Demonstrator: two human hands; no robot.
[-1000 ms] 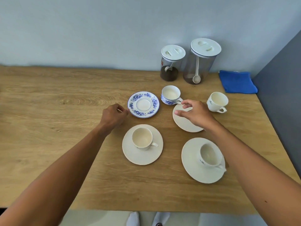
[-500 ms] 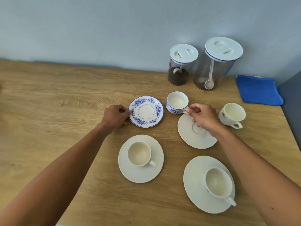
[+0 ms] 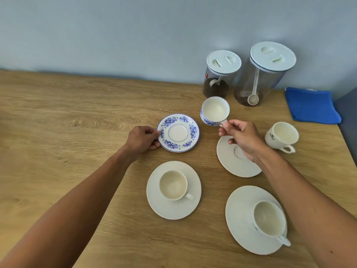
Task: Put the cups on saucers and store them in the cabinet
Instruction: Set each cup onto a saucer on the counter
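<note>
Nearest, on the wooden table (image 3: 58, 120), two plain cups sit on saucers — one cup (image 3: 269, 219) on the right saucer (image 3: 237, 215), another cup (image 3: 173, 185) on the middle saucer (image 3: 160, 206). Beyond them an empty cream saucer (image 3: 229, 161) lies partly under the right wrist, a bare white cup (image 3: 281, 135) just beside it. The right hand (image 3: 242, 137) pinches the handle of the blue-flowered cup (image 3: 214, 111), tilted. The left hand (image 3: 142, 139) grips the rim of the blue-flowered saucer (image 3: 178, 132). Farthest: two lidded jars (image 3: 220, 78) and a blue cloth (image 3: 311, 105).
</note>
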